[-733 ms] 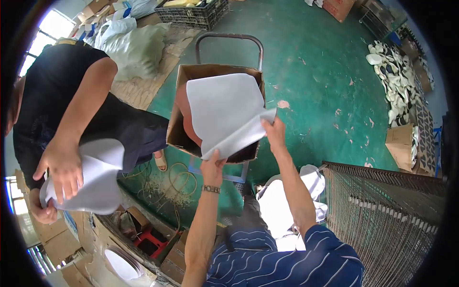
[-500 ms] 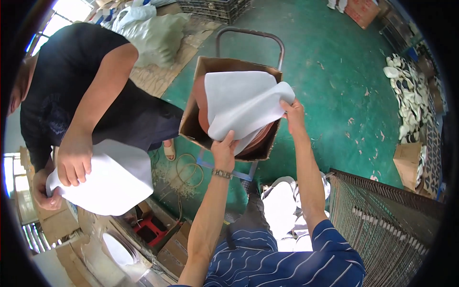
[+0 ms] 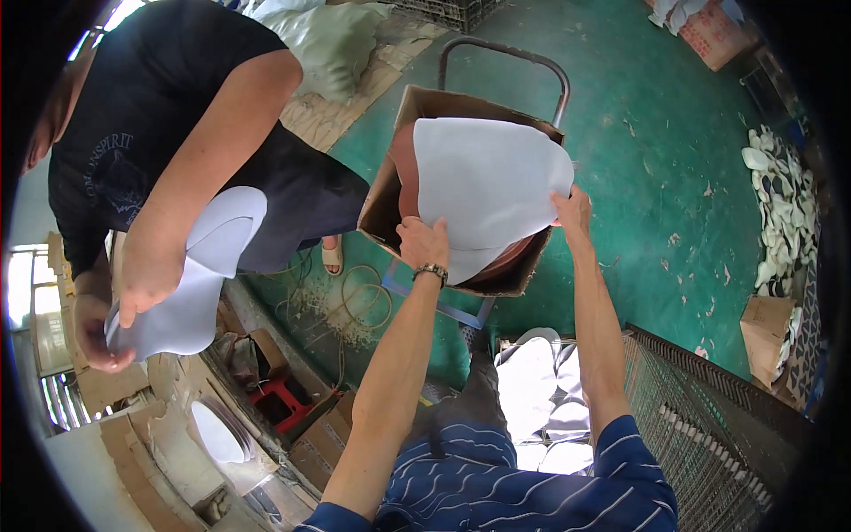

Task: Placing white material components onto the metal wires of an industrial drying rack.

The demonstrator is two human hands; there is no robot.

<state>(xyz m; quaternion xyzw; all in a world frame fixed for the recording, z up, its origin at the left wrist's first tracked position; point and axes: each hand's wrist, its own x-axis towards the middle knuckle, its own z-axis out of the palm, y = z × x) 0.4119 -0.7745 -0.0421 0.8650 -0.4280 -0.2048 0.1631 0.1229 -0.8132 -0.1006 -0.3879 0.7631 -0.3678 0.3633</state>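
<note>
A pale, rounded flexible sheet [image 3: 492,173] lies spread over the open top of a cardboard box [image 3: 379,213]. At its near left edge my left hand [image 3: 424,241], with a bracelet on the wrist, grips the rim with closed fingers. My right hand [image 3: 574,211] pinches the sheet's right edge. Beneath it, reddish-brown sheets [image 3: 406,173] show along the left side and near corner of the box; how deep the stack goes is hidden.
A hand trolley [image 3: 505,49] stands under the box. At left, a co-worker in black [image 3: 168,115] bends another pale sheet [image 3: 177,310]. A metal mesh rack [image 3: 683,408] is at lower right, beside stacked white pieces [image 3: 536,381]. Pale scraps [image 3: 780,213] pile up far right.
The sheet was folded and wavy; now it lies flatter over the box, still in both hands. The co-worker's sheet has gone from flat to bent over. The whole view has shifted slightly.
</note>
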